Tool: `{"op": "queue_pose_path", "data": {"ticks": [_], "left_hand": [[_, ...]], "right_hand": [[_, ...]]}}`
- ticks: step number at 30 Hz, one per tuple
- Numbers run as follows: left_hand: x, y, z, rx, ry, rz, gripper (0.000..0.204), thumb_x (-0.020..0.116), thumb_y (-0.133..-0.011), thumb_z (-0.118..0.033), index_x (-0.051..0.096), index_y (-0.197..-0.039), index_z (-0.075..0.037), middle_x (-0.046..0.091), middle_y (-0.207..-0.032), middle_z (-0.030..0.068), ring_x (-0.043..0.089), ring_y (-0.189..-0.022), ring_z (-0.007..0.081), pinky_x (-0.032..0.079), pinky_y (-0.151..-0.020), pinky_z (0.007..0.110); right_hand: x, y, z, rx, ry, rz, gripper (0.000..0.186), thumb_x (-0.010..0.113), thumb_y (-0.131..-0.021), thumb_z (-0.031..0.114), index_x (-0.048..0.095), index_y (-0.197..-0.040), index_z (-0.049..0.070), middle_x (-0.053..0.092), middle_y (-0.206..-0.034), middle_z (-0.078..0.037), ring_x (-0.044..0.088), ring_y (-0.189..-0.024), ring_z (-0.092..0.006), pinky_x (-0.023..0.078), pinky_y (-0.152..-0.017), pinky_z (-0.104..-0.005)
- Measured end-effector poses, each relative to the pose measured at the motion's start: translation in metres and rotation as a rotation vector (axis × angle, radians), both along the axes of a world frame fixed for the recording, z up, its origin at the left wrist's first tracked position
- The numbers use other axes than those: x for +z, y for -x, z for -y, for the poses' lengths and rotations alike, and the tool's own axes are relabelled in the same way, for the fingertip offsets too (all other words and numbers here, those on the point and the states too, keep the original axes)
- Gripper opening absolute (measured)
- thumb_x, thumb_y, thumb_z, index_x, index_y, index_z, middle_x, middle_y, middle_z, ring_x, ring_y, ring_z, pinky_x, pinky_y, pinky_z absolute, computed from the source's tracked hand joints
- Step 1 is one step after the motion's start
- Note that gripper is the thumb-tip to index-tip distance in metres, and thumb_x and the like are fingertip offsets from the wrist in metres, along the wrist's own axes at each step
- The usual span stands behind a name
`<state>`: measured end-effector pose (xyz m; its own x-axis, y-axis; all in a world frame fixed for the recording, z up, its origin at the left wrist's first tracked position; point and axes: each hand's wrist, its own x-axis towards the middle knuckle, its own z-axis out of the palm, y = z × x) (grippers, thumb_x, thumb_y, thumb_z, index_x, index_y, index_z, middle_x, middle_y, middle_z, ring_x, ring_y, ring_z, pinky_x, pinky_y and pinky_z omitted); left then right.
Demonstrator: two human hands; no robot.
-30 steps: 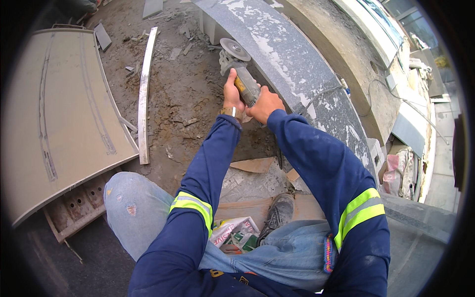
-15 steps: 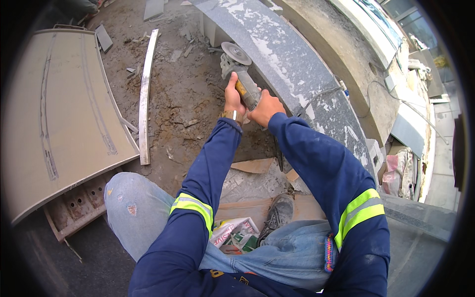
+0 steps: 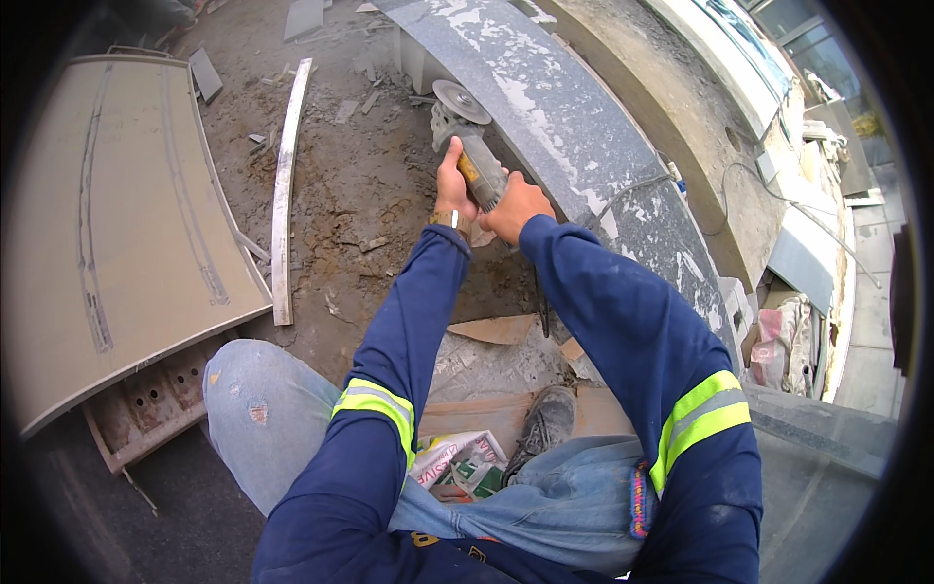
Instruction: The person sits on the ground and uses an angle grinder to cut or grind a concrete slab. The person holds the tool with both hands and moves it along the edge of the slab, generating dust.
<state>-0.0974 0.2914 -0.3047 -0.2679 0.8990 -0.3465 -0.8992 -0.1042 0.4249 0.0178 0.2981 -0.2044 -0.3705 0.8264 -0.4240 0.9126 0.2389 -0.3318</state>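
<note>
Both my hands grip an angle grinder (image 3: 474, 167) with a grey and yellow body. My left hand (image 3: 453, 185) is wrapped round its front part from the left, thumb along the top. At the rear end, my right hand (image 3: 519, 207) is closed round the body. The grinder's round disc (image 3: 461, 102) sits at the far end, beside the inner edge of a long grey stone slab (image 3: 574, 127) blotched with white; I cannot tell whether it touches. A dark cord hangs below the grinder.
On the left lies a large beige panel (image 3: 146, 214) over a rusty metal frame (image 3: 146, 399). A pale narrow strip (image 3: 287, 195) rests on the rubble-strewn dirt (image 3: 360, 214). A printed bag (image 3: 457, 456) and my shoe (image 3: 550, 419) are below. A thin cable (image 3: 632, 183) crosses the slab.
The grinder and both hands have shifted very slightly to the left and toward me. My grip on it is unchanged.
</note>
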Motion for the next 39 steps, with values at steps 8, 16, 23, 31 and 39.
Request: {"op": "queue_pose_path", "data": {"ticks": [8,16,23,31,39], "left_hand": [[-0.004,0.006,-0.006,-0.001,-0.022,-0.003,0.058,0.046,-0.099,-0.055,0.056,-0.113,0.000,0.065,-0.094,0.0211,0.067,-0.086,0.0371,0.055,-0.083,0.051],[-0.007,0.014,-0.010,-0.016,-0.021,0.006,0.057,0.046,-0.099,-0.054,0.056,-0.112,0.001,0.065,-0.094,0.0212,0.066,-0.086,0.0368,0.055,-0.082,0.051],[-0.004,0.012,-0.015,-0.007,-0.006,-0.005,0.057,0.046,-0.099,-0.054,0.056,-0.113,0.001,0.064,-0.094,0.0212,0.066,-0.086,0.0368,0.055,-0.082,0.051],[-0.007,0.015,-0.018,-0.015,-0.002,-0.007,0.058,0.045,-0.099,-0.055,0.056,-0.113,0.000,0.064,-0.094,0.0212,0.066,-0.087,0.0366,0.055,-0.082,0.051],[-0.005,0.018,-0.021,-0.005,0.005,-0.002,0.056,0.047,-0.099,-0.054,0.056,-0.112,0.000,0.065,-0.092,0.0207,0.066,-0.083,0.0363,0.056,-0.079,0.051]], "right_hand": [[-0.004,0.006,-0.006,-0.004,0.013,0.015,0.080,0.085,-0.065,0.035,0.049,-0.126,-0.001,0.066,-0.118,-0.023,0.065,-0.111,-0.0362,0.053,-0.096,-0.0413],[-0.003,0.013,-0.010,-0.009,0.011,0.016,0.082,0.086,-0.065,0.035,0.048,-0.128,0.000,0.066,-0.119,-0.022,0.065,-0.112,-0.0356,0.053,-0.097,-0.0414],[-0.003,0.012,-0.012,-0.003,-0.006,0.011,0.086,0.085,-0.064,0.039,0.047,-0.132,0.001,0.065,-0.120,-0.021,0.065,-0.112,-0.0345,0.053,-0.097,-0.0411],[-0.006,0.016,-0.015,-0.015,0.001,0.025,0.086,0.086,-0.064,0.037,0.048,-0.131,0.000,0.066,-0.120,-0.021,0.065,-0.112,-0.0349,0.053,-0.096,-0.0411],[-0.004,0.019,-0.018,-0.025,0.011,0.037,0.088,0.086,-0.063,0.035,0.047,-0.134,0.001,0.065,-0.121,-0.020,0.065,-0.112,-0.0336,0.053,-0.097,-0.0402]]}}
